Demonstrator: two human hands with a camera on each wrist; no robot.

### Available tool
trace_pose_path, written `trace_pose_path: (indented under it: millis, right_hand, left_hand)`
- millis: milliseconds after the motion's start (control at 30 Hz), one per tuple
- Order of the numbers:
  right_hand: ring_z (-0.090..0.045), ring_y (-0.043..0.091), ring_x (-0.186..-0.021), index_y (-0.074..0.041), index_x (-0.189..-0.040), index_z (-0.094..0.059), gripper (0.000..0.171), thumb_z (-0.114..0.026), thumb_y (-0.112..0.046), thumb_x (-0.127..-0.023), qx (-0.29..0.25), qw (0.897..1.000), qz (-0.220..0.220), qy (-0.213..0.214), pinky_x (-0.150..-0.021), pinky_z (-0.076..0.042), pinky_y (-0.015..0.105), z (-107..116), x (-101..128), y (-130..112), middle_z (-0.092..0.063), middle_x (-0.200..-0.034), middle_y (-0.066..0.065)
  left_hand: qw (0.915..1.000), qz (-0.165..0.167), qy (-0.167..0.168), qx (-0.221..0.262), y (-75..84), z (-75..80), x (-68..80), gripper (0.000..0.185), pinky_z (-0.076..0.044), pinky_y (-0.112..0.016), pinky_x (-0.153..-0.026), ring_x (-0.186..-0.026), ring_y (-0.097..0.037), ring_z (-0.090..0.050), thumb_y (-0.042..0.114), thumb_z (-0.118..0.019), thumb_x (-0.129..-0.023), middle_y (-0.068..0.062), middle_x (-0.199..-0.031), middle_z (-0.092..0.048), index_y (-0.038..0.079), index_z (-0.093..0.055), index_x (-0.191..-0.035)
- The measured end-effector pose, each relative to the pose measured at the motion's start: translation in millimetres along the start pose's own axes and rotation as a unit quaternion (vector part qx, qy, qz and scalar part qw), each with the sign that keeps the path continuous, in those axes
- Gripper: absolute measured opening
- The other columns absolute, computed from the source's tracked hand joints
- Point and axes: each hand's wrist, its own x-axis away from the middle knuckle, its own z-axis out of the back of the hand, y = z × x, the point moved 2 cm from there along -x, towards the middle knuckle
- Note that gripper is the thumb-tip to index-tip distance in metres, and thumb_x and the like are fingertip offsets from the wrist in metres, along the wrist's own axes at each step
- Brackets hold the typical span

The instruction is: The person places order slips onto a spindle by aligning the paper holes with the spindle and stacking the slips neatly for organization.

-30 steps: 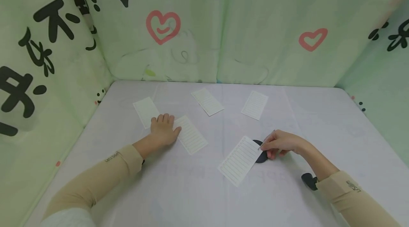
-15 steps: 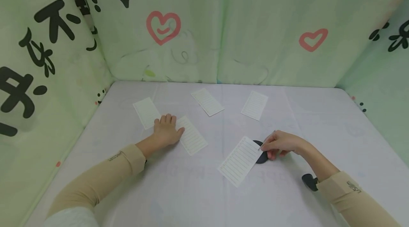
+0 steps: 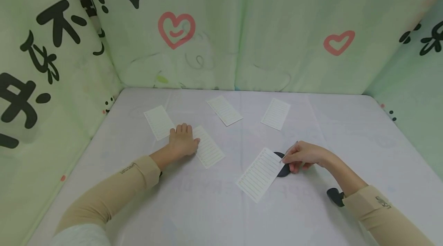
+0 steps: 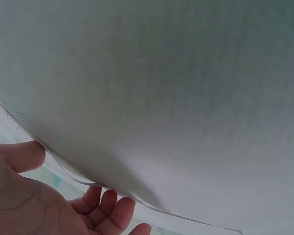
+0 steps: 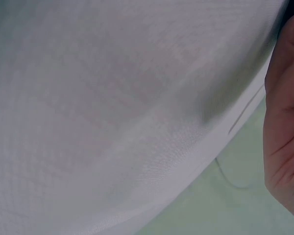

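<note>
In the head view my left hand [image 3: 182, 141] reaches across the table between two lined paper cards, a left one [image 3: 158, 123] and a nearer one [image 3: 210, 149]. Its fingers extend forward, and the thumb touches the nearer card's left edge. The left wrist view has this hand [image 4: 44, 208] low at left, fingertips against the surface. My right hand [image 3: 308, 155] pinches a thin grey object [image 3: 284, 157], kind unclear, at the corner of another lined card [image 3: 258, 175]. A black rounded object [image 3: 284, 171] shows behind that card, beneath the fingers. The right wrist view shows only part of this hand [image 5: 286, 122].
Two more lined cards lie towards the back of the white table [image 3: 207, 207], one at the middle [image 3: 225, 111] and one farther right [image 3: 275, 114]. Green printed curtains [image 3: 277, 15] enclose the back and sides. A black device [image 3: 335, 197] sits at the right wrist.
My left hand has slid slightly to the right, showing more of the left card and covering more of the nearer card's edge. The cards and my right hand stay in place.
</note>
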Motion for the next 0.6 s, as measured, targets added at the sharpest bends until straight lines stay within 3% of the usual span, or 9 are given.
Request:
trace_pose_path:
  millis: [600]
  right_hand:
    - [-0.055, 0.011, -0.055, -0.004, -0.081, -0.069, 0.022, -0.065, -0.025, -0.083, 0.007, 1.0, -0.004, 0.005, -0.047, -0.036, 0.021, -0.7, -1.0, 0.6, -0.06, -0.059, -0.001]
  left_hand:
    - [0.9993, -0.002, -0.006, 0.037, 3.7, 4.1, -3.5, 0.055, -0.024, -0.049, -0.102, -0.117, -0.033, -0.032, 0.03, -0.042, -0.095, -0.02, -0.124, -0.036, -0.008, -0.03, -0.132]
